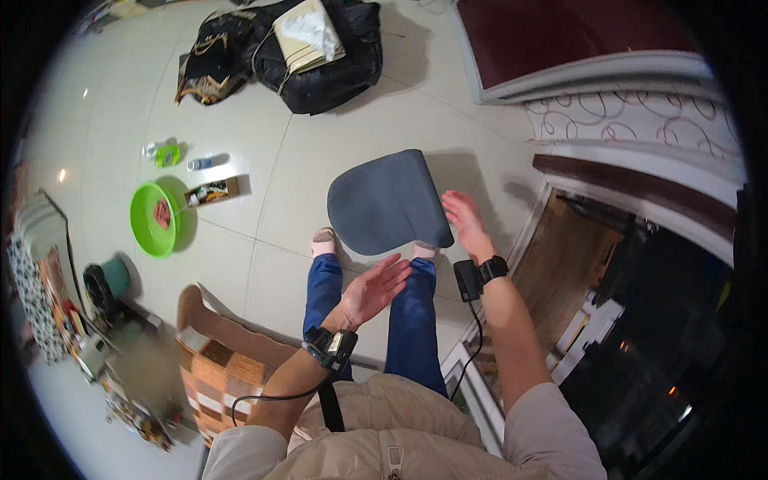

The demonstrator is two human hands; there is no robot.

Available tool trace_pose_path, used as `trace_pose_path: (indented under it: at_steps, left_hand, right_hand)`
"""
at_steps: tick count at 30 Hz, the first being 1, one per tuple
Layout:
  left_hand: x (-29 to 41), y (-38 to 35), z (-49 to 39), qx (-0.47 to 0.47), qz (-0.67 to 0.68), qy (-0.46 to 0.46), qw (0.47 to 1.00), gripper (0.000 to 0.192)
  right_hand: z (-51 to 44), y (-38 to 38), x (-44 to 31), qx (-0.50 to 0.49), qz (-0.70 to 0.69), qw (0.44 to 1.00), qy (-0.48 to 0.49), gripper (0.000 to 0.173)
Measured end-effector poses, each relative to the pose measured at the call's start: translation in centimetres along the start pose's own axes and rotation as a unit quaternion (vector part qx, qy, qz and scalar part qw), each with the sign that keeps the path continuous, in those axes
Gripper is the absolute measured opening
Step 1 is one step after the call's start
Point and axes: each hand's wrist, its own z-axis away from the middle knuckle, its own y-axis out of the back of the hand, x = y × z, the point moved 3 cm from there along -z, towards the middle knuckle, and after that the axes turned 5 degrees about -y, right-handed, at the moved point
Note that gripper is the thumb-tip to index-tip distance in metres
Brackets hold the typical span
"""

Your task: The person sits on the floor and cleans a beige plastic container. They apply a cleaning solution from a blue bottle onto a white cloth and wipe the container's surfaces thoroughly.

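Note:
A grey padded seat [387, 201], its underside out of sight, stands on the tiled floor right in front of my feet. My left hand [375, 290] hangs palm up near its lower edge, fingers extended, holding nothing. Beside the seat's right edge is my right hand [467, 222], fingers loosely extended and also empty; whether its fingertips touch the cushion, I cannot tell. Each wrist wears a strapped device with a black cable.
A green basin [155, 220] with a pink cloth, a small box of items [211, 192] and two bottles stand at left. Black bags [324, 66] lie ahead. A checkered armchair [225, 372] is at lower left; a white-framed window [540, 204] is at right.

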Motion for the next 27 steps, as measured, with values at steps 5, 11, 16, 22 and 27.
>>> trace_pose_path:
  at_steps: [5,11,16,22,27]
  left_hand:
    - [-4.1,3.9,-4.8,0.024,0.081,-0.076,0.993,0.053]
    - [-12.1,7.7,-12.0,0.061,0.164,-0.116,0.978,0.053]
    - [-15.9,9.6,-14.7,0.09,0.196,-0.11,0.97,0.059]
    - [-13.9,10.5,-13.1,0.15,0.178,-0.161,0.959,0.083]
    - [-7.3,16.1,-6.5,0.342,0.047,-0.271,0.899,0.073]
  right_hand:
    - [-6.0,0.1,1.3,-0.012,0.13,0.991,-0.01,0.053]
    - [-12.0,0.1,3.5,-0.043,0.32,0.941,0.099,0.067]
    - [-13.6,0.6,6.7,-0.049,0.406,0.912,0.023,0.056]
    - [-10.8,-0.1,9.7,-0.054,0.26,0.964,-0.022,0.047]
    - [-2.7,-3.7,18.2,-0.115,0.028,0.938,-0.325,0.057]
